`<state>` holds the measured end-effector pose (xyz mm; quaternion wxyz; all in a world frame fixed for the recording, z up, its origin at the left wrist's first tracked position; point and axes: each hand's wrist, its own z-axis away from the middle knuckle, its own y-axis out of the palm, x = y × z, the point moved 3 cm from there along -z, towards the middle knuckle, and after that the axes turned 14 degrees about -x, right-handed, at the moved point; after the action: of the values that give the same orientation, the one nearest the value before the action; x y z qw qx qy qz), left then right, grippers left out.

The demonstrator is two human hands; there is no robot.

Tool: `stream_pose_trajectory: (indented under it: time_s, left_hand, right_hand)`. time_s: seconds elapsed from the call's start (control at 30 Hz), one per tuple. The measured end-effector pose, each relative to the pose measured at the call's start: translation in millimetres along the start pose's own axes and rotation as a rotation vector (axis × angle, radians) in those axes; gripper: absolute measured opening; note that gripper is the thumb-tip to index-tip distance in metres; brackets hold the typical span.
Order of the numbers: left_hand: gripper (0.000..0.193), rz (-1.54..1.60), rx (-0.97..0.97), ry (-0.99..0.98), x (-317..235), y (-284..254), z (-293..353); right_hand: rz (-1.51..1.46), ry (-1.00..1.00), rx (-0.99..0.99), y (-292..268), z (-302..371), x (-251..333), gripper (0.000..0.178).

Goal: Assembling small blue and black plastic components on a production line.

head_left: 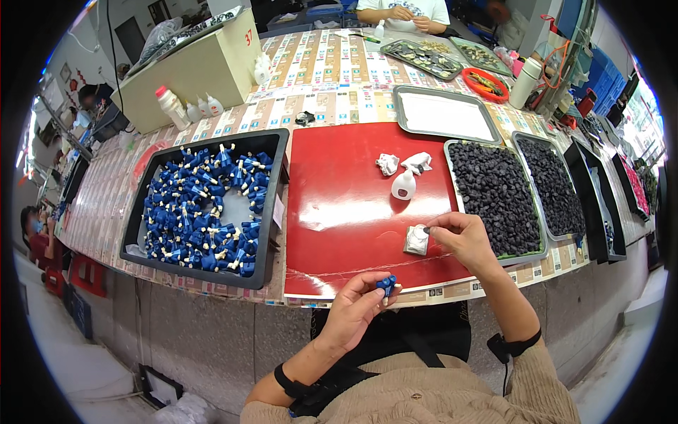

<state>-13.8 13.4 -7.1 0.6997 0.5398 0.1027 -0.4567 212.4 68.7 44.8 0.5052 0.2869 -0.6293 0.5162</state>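
Note:
My left hand (351, 311), near the front edge of the red mat (339, 233), pinches a small blue figure (386, 284) with a pale lower tip. Just above a small square pad with a whitish round top (417, 242), my right hand (466, 244) has thumb and forefinger closed on a small dark piece (426, 230). Whether that piece touches the pad cannot be told. A white squeeze bottle (404, 186) stands behind the pad. Crumpled white tissues (417, 162) lie beyond the bottle.
To the left, a black tray (281, 169) holds many blue-and-cream figures. Trays of dark pieces (492, 198) stand at the right, with a paper-lined grey tray (445, 116) behind. Small bottles (215, 105) sit by a beige box (191, 78). Another person (406, 14) works across the table.

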Motion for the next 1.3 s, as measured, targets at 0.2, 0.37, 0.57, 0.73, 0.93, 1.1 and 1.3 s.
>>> stream_pose_trajectory:
  time_s: [0.2, 0.37, 0.57, 0.73, 0.93, 1.1, 1.3]
  left_hand:
    - [0.027, 0.012, -0.007, -0.003, -1, -3, 1]
    - [0.028, 0.02, -0.001, 0.0, -2, -5, 0]
    - [0.026, 0.039, 0.011, -0.005, -1, -6, 2]
    - [0.029, 0.033, 0.014, -0.008, -2, -6, 2]
    - [0.035, 0.021, -0.002, -0.016, -1, -4, 3]
    - [0.033, 0.009, 0.046, 0.018, 1, -1, 1]
    - [0.032, 0.007, 0.033, 0.019, 0, 4, 3]
  right_hand:
    - [0.075, -0.005, 0.042, 3, -9, 2, 0.014]
    - [0.144, 0.039, 0.071, 3, -14, 9, 0.014]
    - [0.259, -0.023, 0.059, 4, -15, 15, 0.016]
    - [0.17, 0.054, 0.071, 0, -15, 10, 0.014]
    - [0.1, 0.088, 0.067, 0, -10, 5, 0.013]
    - [0.202, -0.021, 0.045, -4, -6, 6, 0.013]
    - [0.09, 0.068, 0.081, -3, 14, 10, 0.01]
